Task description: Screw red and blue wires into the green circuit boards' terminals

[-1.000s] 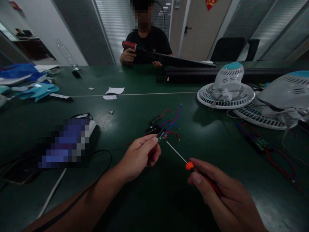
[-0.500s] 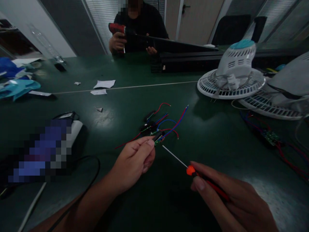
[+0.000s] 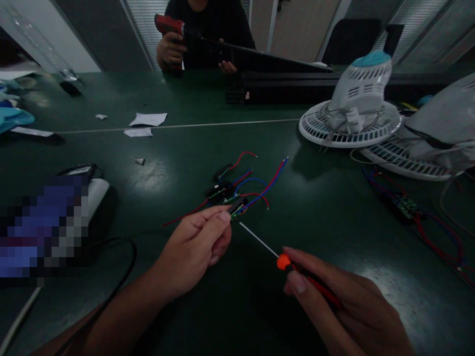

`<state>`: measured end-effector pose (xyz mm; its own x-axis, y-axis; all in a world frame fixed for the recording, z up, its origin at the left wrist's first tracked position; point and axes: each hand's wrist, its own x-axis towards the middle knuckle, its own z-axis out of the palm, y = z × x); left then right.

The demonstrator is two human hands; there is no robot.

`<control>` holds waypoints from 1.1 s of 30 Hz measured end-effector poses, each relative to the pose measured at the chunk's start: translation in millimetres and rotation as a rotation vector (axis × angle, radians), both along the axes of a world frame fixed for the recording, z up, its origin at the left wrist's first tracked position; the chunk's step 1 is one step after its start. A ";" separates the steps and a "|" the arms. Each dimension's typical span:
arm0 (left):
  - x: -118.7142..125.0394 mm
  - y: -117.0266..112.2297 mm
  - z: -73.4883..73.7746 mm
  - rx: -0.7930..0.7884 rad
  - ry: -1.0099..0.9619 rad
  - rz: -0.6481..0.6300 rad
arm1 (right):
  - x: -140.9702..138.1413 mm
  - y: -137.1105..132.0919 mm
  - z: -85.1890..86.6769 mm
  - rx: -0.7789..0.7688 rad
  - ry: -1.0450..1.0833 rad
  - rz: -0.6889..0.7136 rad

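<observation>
Between thumb and fingers, my left hand [image 3: 202,242] pinches a small circuit board [image 3: 237,206] with a black part on it and red and blue wires leading off to the upper right. My right hand [image 3: 341,301] is closed around the red and black handle of a screwdriver [image 3: 284,262] with an orange collar. Its thin metal shaft points up and left, the tip close to the board's lower edge; whether it touches, I cannot tell. Just beyond my left hand lie several similar small boards [image 3: 218,189] with red and blue wires.
White fan heads with round grilles [image 3: 351,123] stand at the right. Nearer lies another wired circuit board [image 3: 406,205]. A blurred-out device [image 3: 48,217] with a cable is at the left. Paper scraps [image 3: 148,119] lie farther back. Across the table, a person holds a red drill [image 3: 168,24] against a long black panel.
The whole view has shifted, so things on the table appear a little farther left and higher. Both hands keep their holds, and the screwdriver tip stays near the board.
</observation>
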<state>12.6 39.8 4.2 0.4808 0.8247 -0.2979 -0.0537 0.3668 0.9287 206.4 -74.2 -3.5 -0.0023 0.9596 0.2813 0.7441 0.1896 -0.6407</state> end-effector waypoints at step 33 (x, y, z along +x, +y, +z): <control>-10.2 -18.7 -8.0 0.521 0.259 -0.051 | 12.4 9.4 12.6 -0.527 0.563 -0.107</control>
